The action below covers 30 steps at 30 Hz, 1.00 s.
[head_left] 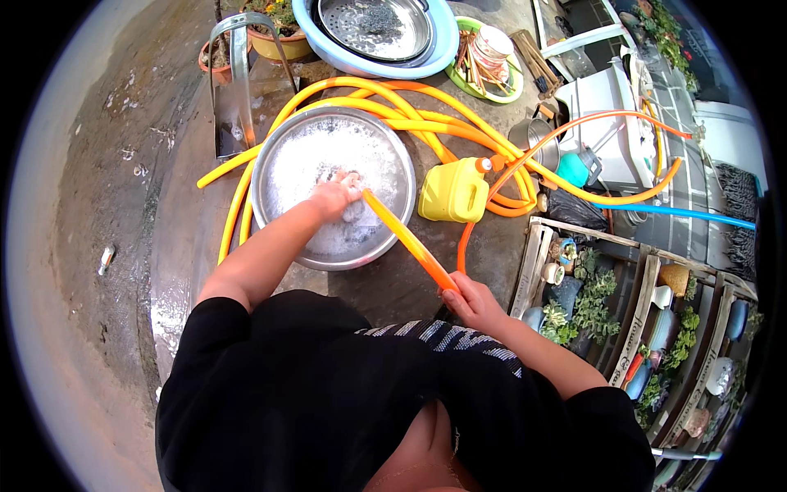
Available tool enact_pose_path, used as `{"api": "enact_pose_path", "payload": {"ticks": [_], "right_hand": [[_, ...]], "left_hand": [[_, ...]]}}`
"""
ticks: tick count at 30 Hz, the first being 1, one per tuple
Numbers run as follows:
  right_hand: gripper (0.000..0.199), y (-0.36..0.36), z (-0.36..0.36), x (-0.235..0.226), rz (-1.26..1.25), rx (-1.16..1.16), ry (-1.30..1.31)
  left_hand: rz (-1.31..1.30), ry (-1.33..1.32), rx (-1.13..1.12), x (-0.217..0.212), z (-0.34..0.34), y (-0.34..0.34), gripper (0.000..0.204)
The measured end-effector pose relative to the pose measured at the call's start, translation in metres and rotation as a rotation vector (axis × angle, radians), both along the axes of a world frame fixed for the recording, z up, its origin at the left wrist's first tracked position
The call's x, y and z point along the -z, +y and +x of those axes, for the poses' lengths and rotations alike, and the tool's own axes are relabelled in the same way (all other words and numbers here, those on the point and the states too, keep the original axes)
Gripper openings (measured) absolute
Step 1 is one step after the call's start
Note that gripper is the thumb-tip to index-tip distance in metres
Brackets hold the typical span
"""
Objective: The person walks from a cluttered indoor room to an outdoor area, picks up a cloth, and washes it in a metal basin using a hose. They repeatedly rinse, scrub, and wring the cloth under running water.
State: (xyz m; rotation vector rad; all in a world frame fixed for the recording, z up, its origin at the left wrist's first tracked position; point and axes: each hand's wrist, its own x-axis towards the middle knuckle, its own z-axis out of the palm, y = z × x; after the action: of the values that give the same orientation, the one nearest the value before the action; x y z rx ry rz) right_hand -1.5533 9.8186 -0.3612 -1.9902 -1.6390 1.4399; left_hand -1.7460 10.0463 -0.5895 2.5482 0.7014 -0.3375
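Note:
A round metal basin (266,148) stands on the wet ground in front of me, with white suds (316,148) in it. My left hand (332,199) reaches down into the suds, fingers curled against a pale greyish wad (354,213) that foam and fingers partly hide. My right hand (475,301) is closed around an orange hose (406,239), to the right of the basin. The hose's open end points into the basin, right beside my left hand. Whether water is flowing from it I cannot tell.
Behind the basin lie coils of orange hose (426,125). A yellow jug (453,191) stands to its right. Farther back are a blue tub (447,45), a green basket (512,90) and a metal dustpan (233,131). Wooden plant racks (639,307) stand at the right.

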Motion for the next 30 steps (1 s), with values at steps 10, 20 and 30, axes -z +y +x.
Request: {"api": "enact_pose_path", "payload": {"ticks": [10, 20, 30], "right_hand": [[0.024, 0.005, -0.001, 0.002, -0.004, 0.049, 0.088], [0.022, 0.008, -0.005, 0.012, 0.049, -0.04, 0.064], [0.025, 0.0, -0.003, 0.024, -0.012, -0.08, 0.043]], "left_hand": [[-1.408, -0.98, -1.395, 0.038, 0.026, -0.011, 0.058], [-0.111, 0.077, -0.386, 0.026, -0.003, -0.012, 0.07], [-1.099, -0.575, -1.201, 0.061, 0.002, -0.006, 0.063]]}}
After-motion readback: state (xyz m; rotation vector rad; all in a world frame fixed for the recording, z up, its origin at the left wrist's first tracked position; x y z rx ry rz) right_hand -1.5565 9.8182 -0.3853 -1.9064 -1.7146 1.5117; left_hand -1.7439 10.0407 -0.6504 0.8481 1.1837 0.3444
